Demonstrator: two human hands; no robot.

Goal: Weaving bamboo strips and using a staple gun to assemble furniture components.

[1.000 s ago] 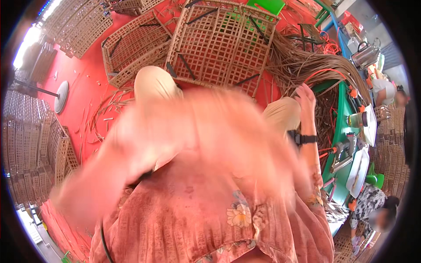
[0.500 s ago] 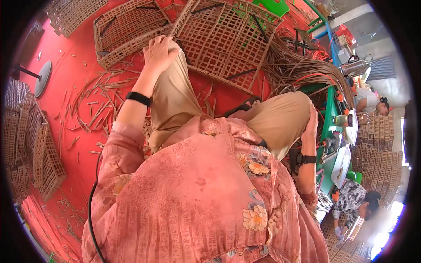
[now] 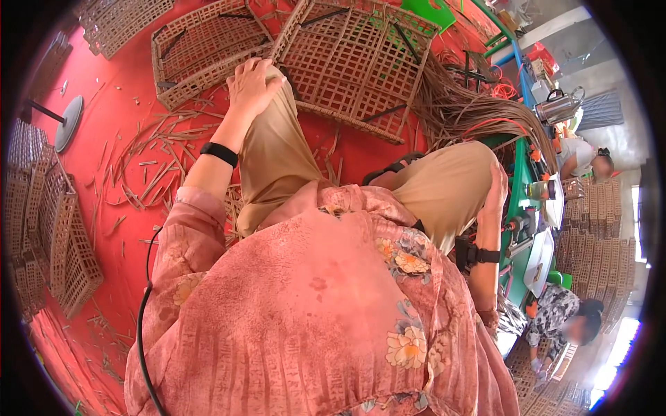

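My left hand rests on my left knee, its fingers spread over the tan trousers and holding nothing. Against the outer side of my right knee lies my right hand, flat along the cloth and seen edge-on, with part of it hidden. Just beyond my left hand stand two woven baskets: a smaller rectangular one and a larger one with dark strips at its corners. Neither hand touches them. A bundle of long brown strips spreads to the right of the larger basket.
Cut strip scraps litter the red floor. A round-based stand and stacked baskets are at left. On my right runs a green-framed bench with a metal kettle; two people work past it, one in a patterned top.
Both hands stay on my knees. My right knee and foot shift slightly, and the whole view tilts a little.
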